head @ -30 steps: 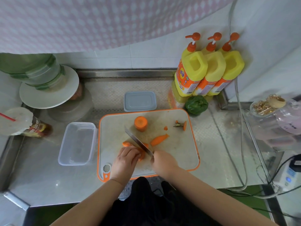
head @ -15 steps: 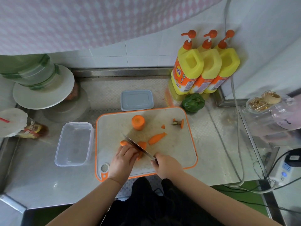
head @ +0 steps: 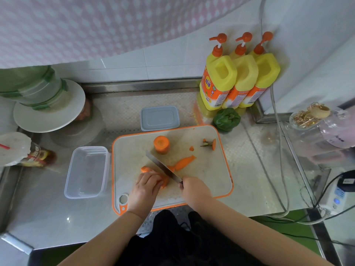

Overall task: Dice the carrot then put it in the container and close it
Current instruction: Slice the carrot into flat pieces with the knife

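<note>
Steel counter, frame centre: left hand [head: 144,186], fingers curled, pins orange carrot piece [head: 165,181]; right hand [head: 195,190] grips steel knife [head: 162,168]. Dicing underway; next, crosswise cuts.

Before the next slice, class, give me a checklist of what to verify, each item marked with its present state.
1. Right hand grips the knife: ok.
2. Left hand holds the carrot piece steady: ok.
3. Left fingertips tucked clear of the blade: cannot tell.
4. Board flat on the counter: ok.
5. Container open, beside the board: ok.
6. Lid within reach behind the board: ok.
</note>
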`<action>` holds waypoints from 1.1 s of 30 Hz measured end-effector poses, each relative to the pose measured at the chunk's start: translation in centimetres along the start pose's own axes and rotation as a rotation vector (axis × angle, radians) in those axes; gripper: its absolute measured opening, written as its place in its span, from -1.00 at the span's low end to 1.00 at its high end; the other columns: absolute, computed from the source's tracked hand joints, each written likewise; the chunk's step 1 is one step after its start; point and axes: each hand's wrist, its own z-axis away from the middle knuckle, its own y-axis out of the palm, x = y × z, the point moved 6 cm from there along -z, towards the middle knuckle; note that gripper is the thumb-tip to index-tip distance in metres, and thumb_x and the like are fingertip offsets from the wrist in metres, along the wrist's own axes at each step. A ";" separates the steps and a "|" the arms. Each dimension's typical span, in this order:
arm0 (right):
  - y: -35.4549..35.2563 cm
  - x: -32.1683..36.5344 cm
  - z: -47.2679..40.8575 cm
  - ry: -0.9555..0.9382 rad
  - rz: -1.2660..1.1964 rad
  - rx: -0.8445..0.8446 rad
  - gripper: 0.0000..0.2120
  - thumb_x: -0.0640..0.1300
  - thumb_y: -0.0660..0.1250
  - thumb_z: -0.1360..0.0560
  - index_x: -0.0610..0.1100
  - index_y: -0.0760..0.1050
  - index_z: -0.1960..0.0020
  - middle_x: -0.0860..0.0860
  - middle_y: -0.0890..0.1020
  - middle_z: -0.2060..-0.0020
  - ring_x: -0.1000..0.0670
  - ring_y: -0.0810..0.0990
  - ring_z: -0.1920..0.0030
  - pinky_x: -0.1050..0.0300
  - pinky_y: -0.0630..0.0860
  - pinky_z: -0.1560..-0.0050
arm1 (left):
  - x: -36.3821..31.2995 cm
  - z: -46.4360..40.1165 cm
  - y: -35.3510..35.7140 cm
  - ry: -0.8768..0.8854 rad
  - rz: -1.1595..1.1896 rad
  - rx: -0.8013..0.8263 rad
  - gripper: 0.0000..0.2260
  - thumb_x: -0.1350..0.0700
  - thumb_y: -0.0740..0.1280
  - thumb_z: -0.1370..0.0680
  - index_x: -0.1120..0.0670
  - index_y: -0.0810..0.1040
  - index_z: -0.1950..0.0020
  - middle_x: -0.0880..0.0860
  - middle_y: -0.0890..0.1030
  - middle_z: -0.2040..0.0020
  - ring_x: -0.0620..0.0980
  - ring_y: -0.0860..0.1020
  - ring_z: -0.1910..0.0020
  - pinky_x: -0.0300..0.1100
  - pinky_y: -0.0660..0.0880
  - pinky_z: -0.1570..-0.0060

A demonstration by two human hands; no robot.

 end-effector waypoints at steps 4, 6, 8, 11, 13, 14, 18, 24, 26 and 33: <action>-0.5 -0.3 0.9 -0.037 -0.006 -0.020 -0.88 -0.09 0.12 -0.63 -0.08 0.39 0.04 -0.01 0.45 0.23 -0.09 0.51 0.13 0.12 0.34 0.19 | 0.2 0.2 0.1 -0.015 -0.011 0.008 -0.64 -0.05 0.18 -0.63 0.15 0.66 0.07 0.03 0.61 0.07 -0.02 0.50 0.01 -0.24 0.44 -0.05; -0.6 0.0 1.6 -0.060 -0.008 -0.038 -0.86 -0.09 0.12 -0.63 -0.12 0.39 0.03 -0.04 0.47 0.23 -0.11 0.52 0.14 0.11 0.36 0.20 | 0.2 0.2 0.1 -0.014 -0.015 0.011 -0.76 0.04 0.26 -0.57 0.15 0.66 0.09 0.02 0.60 0.07 -0.01 0.50 0.03 -0.22 0.46 -0.01; -0.7 0.5 2.2 -0.080 -0.004 -0.036 -0.86 -0.09 0.12 -0.63 -0.13 0.38 0.02 -0.05 0.49 0.21 -0.14 0.57 0.08 0.09 0.38 0.20 | 0.3 0.2 0.3 -0.022 -0.014 0.019 -0.79 0.07 0.27 -0.56 0.14 0.66 0.08 0.02 0.60 0.07 -0.01 0.51 0.05 -0.22 0.46 0.03; -1.3 1.6 3.1 -0.120 0.041 -0.026 -0.87 -0.10 0.10 -0.63 -0.14 0.37 0.01 -0.13 0.56 0.12 -0.18 0.58 0.00 0.10 0.31 0.20 | 0.6 0.3 0.5 -0.043 -0.020 0.040 -0.77 0.05 0.26 -0.56 0.14 0.65 0.07 0.02 0.59 0.06 0.02 0.52 0.06 -0.20 0.47 0.04; -1.5 2.2 3.6 -0.145 0.081 -0.013 -0.90 -0.15 0.11 -0.63 -0.14 0.35 0.01 -0.15 0.57 0.08 -0.19 0.57 -0.03 0.10 0.30 0.19 | 0.6 0.3 0.6 -0.059 -0.010 0.058 -0.75 0.04 0.25 -0.57 0.16 0.65 0.06 0.03 0.60 0.06 0.02 0.51 0.04 -0.20 0.45 0.02; -1.6 2.5 3.9 -0.144 0.094 -0.008 -0.92 -0.17 0.11 -0.62 -0.15 0.36 0.00 -0.15 0.57 0.07 -0.19 0.58 -0.04 0.10 0.31 0.19 | 0.6 0.3 0.6 -0.064 0.002 0.065 -0.75 0.04 0.25 -0.57 0.16 0.66 0.05 0.04 0.60 0.05 0.02 0.51 0.03 -0.21 0.44 0.01; -1.8 2.8 4.3 -0.122 0.139 -0.016 -0.83 -0.26 0.14 -0.59 -0.23 0.41 -0.15 -0.15 0.60 -0.03 -0.17 0.58 -0.06 0.10 0.35 0.17 | 0.7 0.3 0.8 -0.093 0.046 0.088 -0.74 0.03 0.25 -0.57 0.16 0.65 0.02 0.03 0.60 0.02 0.03 0.50 0.01 -0.21 0.43 -0.04; -1.8 3.2 4.3 -0.110 0.174 0.010 -0.79 -0.32 0.18 -0.56 -0.25 0.39 -0.19 -0.16 0.59 -0.07 -0.18 0.57 -0.10 0.04 0.46 0.05 | 0.7 0.4 0.7 -0.123 0.087 0.072 -0.74 0.03 0.24 -0.56 0.15 0.65 0.02 0.02 0.59 0.01 -0.01 0.47 0.00 -0.31 0.36 -0.05; -1.7 3.3 4.2 -0.105 0.174 0.022 -0.76 -0.34 0.19 -0.54 -0.25 0.38 -0.20 -0.16 0.58 -0.08 -0.18 0.57 -0.12 0.03 0.48 0.01 | 0.7 0.4 0.8 -0.131 0.096 0.066 -0.75 0.03 0.24 -0.56 0.15 0.65 0.01 0.02 0.59 0.01 -0.02 0.46 0.00 -0.34 0.33 -0.07; -1.2 3.6 2.8 -0.088 0.153 0.013 -0.82 -0.28 0.17 -0.58 -0.22 0.43 -0.17 -0.15 0.59 -0.06 -0.17 0.58 -0.09 0.05 0.44 0.05 | 0.9 0.5 1.0 -0.122 0.090 0.076 -0.76 0.03 0.24 -0.57 0.13 0.65 0.02 0.00 0.59 -0.01 0.02 0.50 0.00 -0.26 0.40 -0.06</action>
